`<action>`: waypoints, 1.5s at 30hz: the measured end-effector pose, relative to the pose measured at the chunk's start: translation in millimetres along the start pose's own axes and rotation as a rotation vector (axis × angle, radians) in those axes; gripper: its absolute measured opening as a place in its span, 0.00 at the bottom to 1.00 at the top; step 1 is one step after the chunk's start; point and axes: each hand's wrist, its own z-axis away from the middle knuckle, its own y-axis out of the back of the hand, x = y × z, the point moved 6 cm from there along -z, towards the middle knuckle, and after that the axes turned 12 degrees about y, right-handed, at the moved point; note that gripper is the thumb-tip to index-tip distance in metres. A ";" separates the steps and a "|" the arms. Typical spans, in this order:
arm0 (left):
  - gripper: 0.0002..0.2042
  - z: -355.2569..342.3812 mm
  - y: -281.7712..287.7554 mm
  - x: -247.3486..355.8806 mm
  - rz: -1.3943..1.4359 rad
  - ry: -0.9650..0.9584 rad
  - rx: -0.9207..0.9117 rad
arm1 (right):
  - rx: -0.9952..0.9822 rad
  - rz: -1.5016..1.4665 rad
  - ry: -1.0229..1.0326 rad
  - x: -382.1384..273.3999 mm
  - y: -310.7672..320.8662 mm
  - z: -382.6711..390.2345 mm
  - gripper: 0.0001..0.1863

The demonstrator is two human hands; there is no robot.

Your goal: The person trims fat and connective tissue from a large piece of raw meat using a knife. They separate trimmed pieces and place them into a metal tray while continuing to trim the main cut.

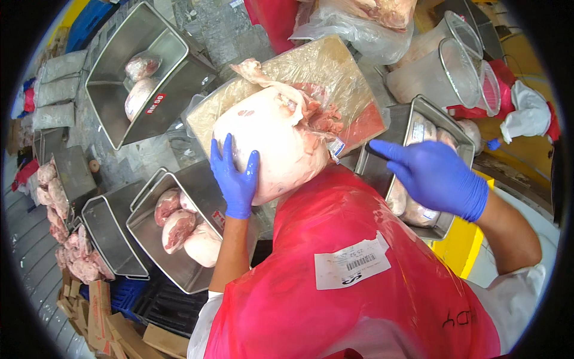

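Observation:
A large, pale, skin-covered cut of meat [272, 134], much like a pork leg, lies on a plastic-covered board or box top [317, 63]. Its far right side shows ragged red flesh. My left hand [235, 179], in a blue glove, rests with spread fingers on the meat's left side. To the right of the meat, my blue-gloved right hand [433, 176] hovers with its index finger stretched toward the board's corner, apart from the meat. I see nothing in it, though its palm is hidden. A small printed tag [336, 146] sits at the meat's right edge.
Metal bins [200, 63] holding meat stand at left and lower left. Another metal bin [463, 140] with wrapped cuts lies under my right hand. Translucent tubs [427, 81] and a co-worker's sleeve [526, 110] are at upper right. Cardboard pieces [98, 311] lie lower left.

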 end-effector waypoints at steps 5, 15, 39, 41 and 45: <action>0.37 21.4 -8.3 -2.7 0.011 0.004 0.092 | -0.180 0.054 0.075 -27.8 32.2 -49.0 0.14; 0.37 23.0 -6.5 -11.2 0.059 0.066 0.114 | -0.361 0.075 -0.028 -67.9 59.8 -89.5 0.17; 0.38 16.5 -14.3 -10.9 0.031 0.039 0.091 | -0.034 0.119 -0.034 55.3 -95.7 1.3 0.27; 0.39 12.1 -19.1 -1.9 0.042 0.014 0.091 | 0.065 0.136 -0.054 84.0 -138.1 24.0 0.31; 0.39 18.9 -21.4 -14.6 -0.020 0.050 0.118 | 0.223 0.161 0.033 120.6 -192.6 19.6 0.32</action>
